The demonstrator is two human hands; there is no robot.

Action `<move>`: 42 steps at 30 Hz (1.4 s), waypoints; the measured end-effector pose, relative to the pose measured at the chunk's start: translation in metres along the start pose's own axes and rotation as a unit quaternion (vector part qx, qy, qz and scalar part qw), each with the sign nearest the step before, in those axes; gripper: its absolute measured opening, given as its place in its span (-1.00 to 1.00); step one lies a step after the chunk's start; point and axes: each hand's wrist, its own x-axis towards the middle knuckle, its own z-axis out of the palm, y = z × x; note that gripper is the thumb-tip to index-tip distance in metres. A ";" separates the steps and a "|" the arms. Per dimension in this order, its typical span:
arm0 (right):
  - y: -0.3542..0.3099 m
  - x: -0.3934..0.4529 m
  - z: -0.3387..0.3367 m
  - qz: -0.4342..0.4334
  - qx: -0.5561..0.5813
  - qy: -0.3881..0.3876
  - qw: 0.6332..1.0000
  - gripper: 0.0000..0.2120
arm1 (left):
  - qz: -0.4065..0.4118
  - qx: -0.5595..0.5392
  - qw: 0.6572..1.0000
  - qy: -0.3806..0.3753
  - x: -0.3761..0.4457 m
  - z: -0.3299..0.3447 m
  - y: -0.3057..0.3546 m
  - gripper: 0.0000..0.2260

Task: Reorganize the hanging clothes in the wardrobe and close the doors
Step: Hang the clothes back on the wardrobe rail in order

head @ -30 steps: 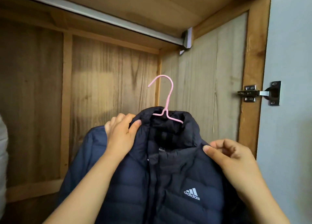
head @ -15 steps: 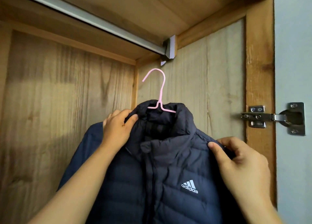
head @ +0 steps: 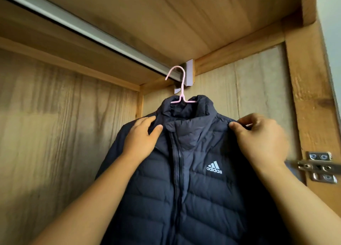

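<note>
A navy quilted jacket (head: pixel 193 189) with a white logo on its chest hangs on a pink hanger (head: pixel 180 89). The hanger's hook sits at the right end of the silver rail (head: pixel 92 32), close to the rail's bracket; whether it is fully over the rail I cannot tell. My left hand (head: pixel 142 136) grips the jacket's left shoulder beside the collar. My right hand (head: pixel 262 137) pinches the right shoulder seam between thumb and fingers. The jacket's lower part runs out of view.
The wooden wardrobe side panel (head: pixel 258 82) stands right behind the jacket, and the frame post (head: pixel 311 97) carries a metal door hinge (head: pixel 319 168). A wooden back panel (head: pixel 64 124) fills the left side. A pale wall (head: pixel 334 23) lies at the far right.
Both hands have lifted the jacket up and to the right. The hanger's hook, which was well below the rail, is now at the rail's right end.
</note>
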 end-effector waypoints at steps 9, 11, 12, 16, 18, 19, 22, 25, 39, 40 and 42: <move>-0.017 0.054 0.020 0.015 0.022 0.016 1.000 -0.79 | 0.011 0.014 0.999 0.039 0.008 -0.003 -0.013 -0.59; -0.020 0.057 0.024 0.010 0.015 0.011 1.000 -0.81 | 0.007 0.013 0.999 0.039 0.008 -0.006 -0.013 -0.59; -0.022 0.057 0.026 0.007 0.009 0.008 1.000 -0.81 | 0.006 0.014 0.999 0.040 0.007 -0.006 -0.013 -0.59; -0.023 0.049 0.035 -0.002 -0.026 -0.010 1.000 -0.87 | -0.001 0.013 0.999 0.049 0.003 -0.007 -0.016 -0.60; -0.021 0.045 0.040 -0.013 -0.049 -0.012 0.999 -0.88 | -0.004 0.008 0.999 0.046 0.000 -0.007 -0.020 -0.60; -0.021 0.044 0.041 -0.019 -0.058 -0.009 0.998 -0.88 | -0.005 0.008 0.999 0.044 -0.002 -0.007 -0.021 -0.60; -0.019 0.042 0.040 -0.036 -0.084 -0.001 0.996 -0.87 | -0.011 0.013 0.999 0.029 -0.007 -0.006 -0.024 -0.60; -0.015 0.035 0.039 -0.069 -0.121 0.007 0.990 -0.84 | -0.013 0.016 1.000 0.010 -0.013 -0.002 -0.025 -0.59; 0.009 -0.027 0.014 -0.232 -0.135 0.043 0.962 -0.63 | 0.043 -0.009 0.999 0.030 -0.051 -0.003 -0.014 -0.63; 0.009 -0.036 0.009 -0.240 -0.120 0.043 0.962 -0.63 | 0.054 -0.016 0.998 0.026 -0.059 -0.004 -0.012 -0.63; 0.012 -0.058 0.000 -0.246 -0.099 0.032 0.964 -0.61 | 0.071 -0.028 0.997 0.010 -0.079 -0.005 -0.008 -0.63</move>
